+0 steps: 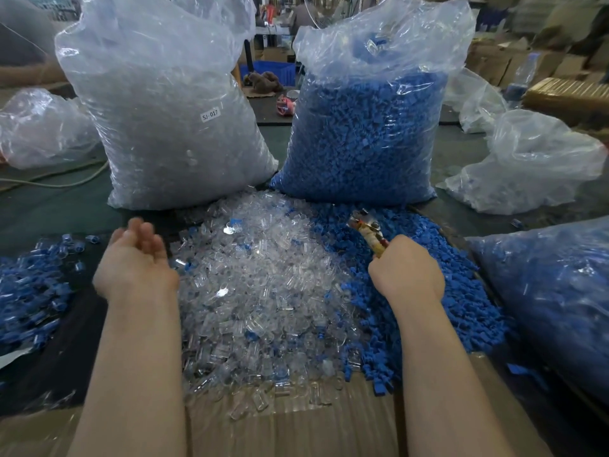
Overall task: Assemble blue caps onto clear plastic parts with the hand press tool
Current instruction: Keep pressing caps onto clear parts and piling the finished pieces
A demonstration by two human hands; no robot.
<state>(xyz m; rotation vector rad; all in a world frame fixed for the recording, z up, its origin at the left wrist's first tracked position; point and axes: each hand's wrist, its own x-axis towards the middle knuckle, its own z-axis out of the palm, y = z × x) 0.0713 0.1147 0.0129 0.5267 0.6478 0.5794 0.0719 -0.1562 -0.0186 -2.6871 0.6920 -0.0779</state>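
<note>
Right hand (407,270) grips the press tool (369,234), handles hidden in the fist, head blurred. Left hand (136,258) blurred, palm up, fingers loose, holding nothing. Clear parts (257,291) heaped between the hands; blue caps (461,291) piled under and right of the right hand.

The left hand (136,258) is smeared with motion blur, so there's no telling if anything sits in the palm. The right hand (407,270) covers most of the press tool (369,230); only its head pokes out, and that's too fuzzy to read. The bottom edge cuts off both forearms and the cardboard (296,430). The right edge crops the bag of blue caps (553,291). People in the far background (296,11) are just blurs.
</note>
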